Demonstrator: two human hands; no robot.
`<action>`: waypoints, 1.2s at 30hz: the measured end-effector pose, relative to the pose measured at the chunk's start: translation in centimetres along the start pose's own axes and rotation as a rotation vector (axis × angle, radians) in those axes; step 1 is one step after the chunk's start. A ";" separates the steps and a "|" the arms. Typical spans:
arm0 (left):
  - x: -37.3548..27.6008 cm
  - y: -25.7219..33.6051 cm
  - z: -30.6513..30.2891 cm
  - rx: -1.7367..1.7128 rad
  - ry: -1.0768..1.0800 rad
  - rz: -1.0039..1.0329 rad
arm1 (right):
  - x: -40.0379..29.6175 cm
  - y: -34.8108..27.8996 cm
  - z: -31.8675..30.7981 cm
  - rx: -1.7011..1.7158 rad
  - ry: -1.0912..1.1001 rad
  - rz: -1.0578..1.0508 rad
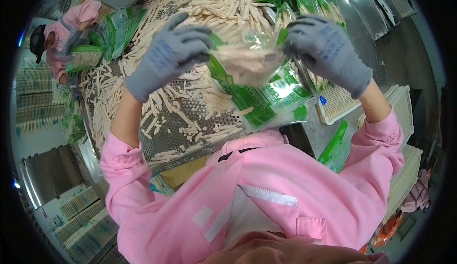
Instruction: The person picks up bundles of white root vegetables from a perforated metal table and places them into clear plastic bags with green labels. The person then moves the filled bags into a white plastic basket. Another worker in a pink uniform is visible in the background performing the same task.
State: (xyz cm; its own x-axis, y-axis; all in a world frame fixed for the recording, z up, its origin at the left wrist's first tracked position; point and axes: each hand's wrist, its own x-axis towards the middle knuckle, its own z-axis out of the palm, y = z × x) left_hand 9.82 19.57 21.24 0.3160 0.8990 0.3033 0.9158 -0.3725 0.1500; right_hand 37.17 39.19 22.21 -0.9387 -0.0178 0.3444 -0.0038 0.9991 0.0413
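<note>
My left hand (175, 55), in a grey glove, pinches the left edge of a clear and green plastic bag (246, 64) with pale breaded sticks inside. My right hand (321, 47), gloved alike, grips the bag's other side. The bag is blurred and hangs between both hands. Beneath it lie flat green and clear bags (264, 103) at the front edge of a perforated metal table. Loose pale coated sticks (217, 5) are heaped behind and to the left of the bag. Filled bags (285, 13) stand in a group behind my right hand.
A white perforated tray (337, 108) lies to the right, with stacked white trays (403, 121) beyond. Another green bag (335, 148) is near my right elbow. A co-worker in pink (71, 31) handles a bag at the far left, beside a fan of green bags (119, 31).
</note>
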 end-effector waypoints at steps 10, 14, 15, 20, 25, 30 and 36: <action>-4.1 -3.5 -5.4 0.386 0.086 0.084 | 5.4 -4.0 -0.5 0.121 0.009 -0.156; -5.6 -5.3 -5.7 0.506 -0.116 0.147 | 6.7 -3.9 2.0 0.155 -0.164 -0.065; -5.5 -5.4 -6.3 0.536 -0.058 0.127 | 6.9 -4.5 1.5 0.215 -0.129 -0.094; -8.5 -7.3 -3.6 0.466 0.160 0.067 | 6.5 -6.8 3.8 0.433 -0.182 0.000; -14.5 -11.8 7.2 0.258 0.676 -0.678 | 9.9 -7.5 2.9 0.377 -0.063 -0.063; -26.3 -9.1 24.6 0.316 -0.316 -1.490 | 13.0 -8.6 4.7 0.369 -0.151 -0.259; -38.4 -7.8 21.7 0.383 -0.471 -1.733 | 9.9 -6.9 3.0 0.365 -0.086 -0.392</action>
State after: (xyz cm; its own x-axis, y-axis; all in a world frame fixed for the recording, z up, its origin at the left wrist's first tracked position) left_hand -4.11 -7.03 -11.96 -0.9617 0.1781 -0.2086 0.2281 0.9416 -0.2479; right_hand 26.91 32.28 22.51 -0.8675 -0.4044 0.2897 -0.4648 0.8665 -0.1822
